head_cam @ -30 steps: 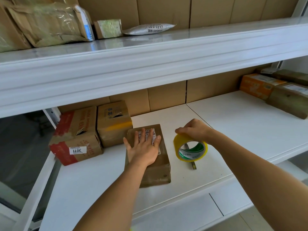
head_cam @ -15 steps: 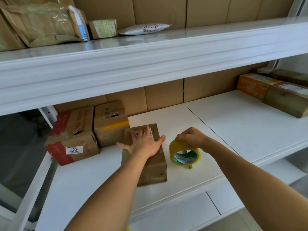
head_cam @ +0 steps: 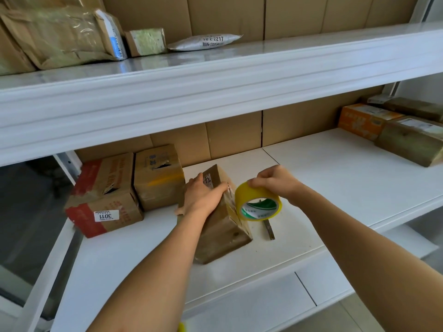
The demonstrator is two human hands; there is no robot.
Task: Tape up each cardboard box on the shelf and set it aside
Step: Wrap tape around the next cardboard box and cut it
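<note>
Left hand (head_cam: 203, 197) lay over top of small box (head_cam: 223, 233), fingers wrapped on its far edge, box tipped up on shelf (head_cam: 335, 178). Right hand (head_cam: 275, 182) clutched yellow tape roll (head_cam: 257, 203) from above, roll touching box's right side. Small blade (head_cam: 269, 227) lay below roll. 2 more boxes (head_cam: 124, 188) stood just left of left hand.

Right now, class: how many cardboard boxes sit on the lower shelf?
6: one under the left hand, two at left, and three at far right. More may lie out of frame.
</note>
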